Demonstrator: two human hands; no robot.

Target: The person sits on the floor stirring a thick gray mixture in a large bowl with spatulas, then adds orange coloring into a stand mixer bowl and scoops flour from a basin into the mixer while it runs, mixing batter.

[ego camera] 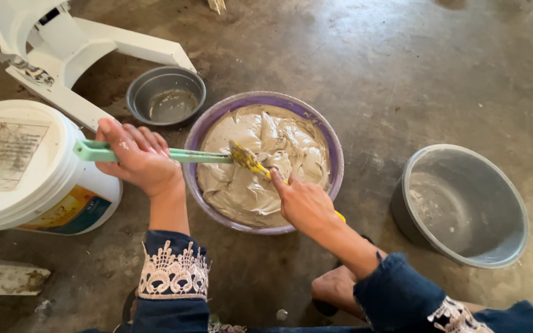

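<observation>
A purple basin (335, 148) on the floor holds thick grey-beige paste (260, 163). My left hand (138, 157) grips the handle of a green spatula (183, 155), which lies level across the basin's left rim. My right hand (303, 202) holds a yellow spatula (249, 161) whose paste-smeared blade meets the tip of the green one over the paste. Both wrists wear dark blue sleeves with white lace trim.
A white lidded bucket (23, 166) stands at the left. A small grey bowl (166, 95) with residue sits behind the basin, beside a white plastic frame (87, 49). A large grey metal bowl (461, 203) is at the right. My bare foot (334, 290) rests below the basin.
</observation>
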